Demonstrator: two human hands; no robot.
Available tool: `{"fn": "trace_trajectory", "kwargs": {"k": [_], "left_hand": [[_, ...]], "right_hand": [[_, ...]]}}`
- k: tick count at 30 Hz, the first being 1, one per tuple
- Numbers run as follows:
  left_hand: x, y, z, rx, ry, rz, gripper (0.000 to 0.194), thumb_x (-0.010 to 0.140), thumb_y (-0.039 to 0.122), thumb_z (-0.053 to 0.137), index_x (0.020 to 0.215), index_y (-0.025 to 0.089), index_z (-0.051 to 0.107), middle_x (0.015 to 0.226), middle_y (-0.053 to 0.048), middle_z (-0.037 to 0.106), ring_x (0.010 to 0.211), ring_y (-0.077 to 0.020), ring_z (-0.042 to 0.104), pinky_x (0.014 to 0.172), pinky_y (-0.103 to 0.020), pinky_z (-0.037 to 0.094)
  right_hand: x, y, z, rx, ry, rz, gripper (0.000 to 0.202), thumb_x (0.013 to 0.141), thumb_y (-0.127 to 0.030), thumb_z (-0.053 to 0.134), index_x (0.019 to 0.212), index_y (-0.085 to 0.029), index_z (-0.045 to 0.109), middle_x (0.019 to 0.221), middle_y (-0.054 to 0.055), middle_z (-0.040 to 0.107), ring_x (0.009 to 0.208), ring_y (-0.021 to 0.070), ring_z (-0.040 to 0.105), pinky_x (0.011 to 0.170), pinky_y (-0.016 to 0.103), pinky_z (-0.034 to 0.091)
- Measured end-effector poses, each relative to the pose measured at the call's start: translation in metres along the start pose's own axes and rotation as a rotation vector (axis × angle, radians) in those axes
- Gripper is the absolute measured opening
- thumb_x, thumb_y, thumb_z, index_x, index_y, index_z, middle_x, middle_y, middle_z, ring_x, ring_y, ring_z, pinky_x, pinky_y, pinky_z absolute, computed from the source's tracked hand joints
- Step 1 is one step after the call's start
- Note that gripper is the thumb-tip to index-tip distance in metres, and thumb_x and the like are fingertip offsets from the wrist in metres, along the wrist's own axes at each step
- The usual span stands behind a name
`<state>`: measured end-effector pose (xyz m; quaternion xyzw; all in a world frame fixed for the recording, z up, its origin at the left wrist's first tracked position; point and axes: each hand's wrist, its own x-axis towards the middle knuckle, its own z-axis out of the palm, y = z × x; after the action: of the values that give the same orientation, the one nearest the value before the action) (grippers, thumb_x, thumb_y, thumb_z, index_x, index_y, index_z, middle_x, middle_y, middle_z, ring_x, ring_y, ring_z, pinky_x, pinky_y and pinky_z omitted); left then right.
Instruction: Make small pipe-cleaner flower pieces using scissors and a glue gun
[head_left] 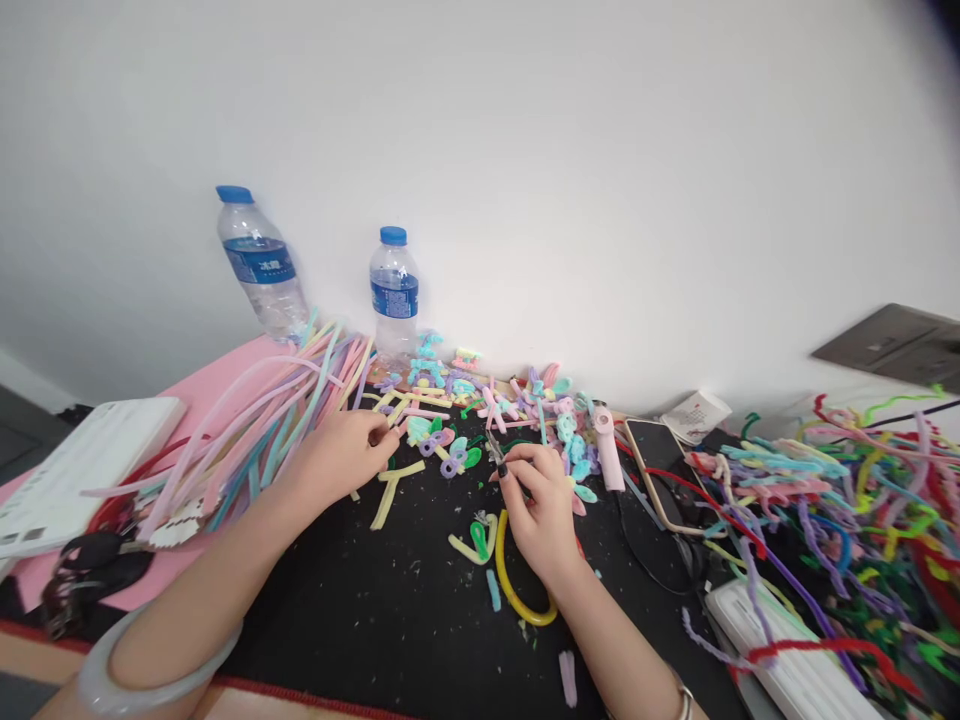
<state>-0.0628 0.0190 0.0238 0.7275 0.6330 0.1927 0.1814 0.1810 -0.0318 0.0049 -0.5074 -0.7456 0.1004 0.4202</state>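
Fingers [510, 484], right hand [537, 508] — around a metal tool [494, 448], perhaps scissors.

Single view from my head, facing forward and slightly down past my hands [536, 505], black surface [322, 610] close below, wall [600, 180] filling the upper part, socket [892, 340] at the right edge

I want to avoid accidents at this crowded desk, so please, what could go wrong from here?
The right hand holds a metal-tipped tool close to the small fuzzy pieces; a slip might damage one or prick a finger.

The black cable loops beside the right forearm, which could snag it and perhaps disturb the phone.

The left forearm passes close to the loose pipe cleaners, so it may drag some out of their bundle.
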Motion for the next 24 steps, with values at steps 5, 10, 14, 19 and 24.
{"fn": "trace_trajectory", "kwargs": {"k": [5,10,14,19,24], "left_hand": [[-0.001,0.001,0.000,-0.023,0.232,0.064,0.023,0.085,0.037,0.044,0.077,0.021,0.059,0.076,-0.003,0.066,0.069,-0.0212,0.060,0.060,-0.028,0.040],[-0.008,0.011,0.001,-0.157,0.524,0.278,0.021,0.088,0.029,0.045,0.102,0.019,0.058,0.105,-0.008,0.062,0.100,-0.0232,0.057,0.088,-0.032,0.042],[-0.018,0.022,0.014,-0.227,0.174,0.539,0.032,0.083,0.034,0.058,0.112,0.020,0.055,0.114,-0.009,0.060,0.105,-0.0225,0.056,0.091,-0.033,0.043],[-0.026,0.034,0.038,-0.286,-0.139,0.676,0.017,0.086,0.031,0.056,0.092,0.017,0.064,0.091,-0.006,0.067,0.087,-0.0190,0.062,0.077,-0.027,0.048],[-0.025,0.034,0.041,-0.276,-0.152,0.618,0.019,0.090,0.026,0.049,0.082,0.018,0.065,0.075,-0.002,0.067,0.069,-0.0151,0.062,0.065,-0.023,0.044]], "right_hand": [[0.000,-0.003,-0.003,-0.058,0.049,-0.054,0.017,0.086,-0.015,0.044,0.084,-0.020,0.059,0.097,0.007,0.062,0.101,0.0246,0.053,0.092,0.046,0.036],[-0.005,-0.003,-0.009,0.031,0.064,-0.095,0.039,0.086,-0.019,0.040,0.124,-0.023,0.046,0.131,0.010,0.049,0.126,0.0291,0.041,0.108,0.058,0.015],[-0.010,-0.009,-0.010,0.312,-0.099,-0.238,0.055,0.081,-0.022,0.043,0.136,-0.022,0.034,0.136,0.011,0.044,0.127,0.0300,0.041,0.099,0.050,0.039],[-0.015,-0.023,-0.001,0.477,-0.373,-0.257,0.069,0.078,-0.029,0.048,0.142,-0.024,0.023,0.143,0.010,0.036,0.125,0.0323,0.042,0.072,0.037,0.056],[-0.018,-0.023,-0.001,0.505,-0.325,-0.217,0.068,0.079,-0.023,0.048,0.142,-0.023,0.022,0.139,0.012,0.040,0.109,0.0271,0.056,0.055,0.028,0.053]]}}
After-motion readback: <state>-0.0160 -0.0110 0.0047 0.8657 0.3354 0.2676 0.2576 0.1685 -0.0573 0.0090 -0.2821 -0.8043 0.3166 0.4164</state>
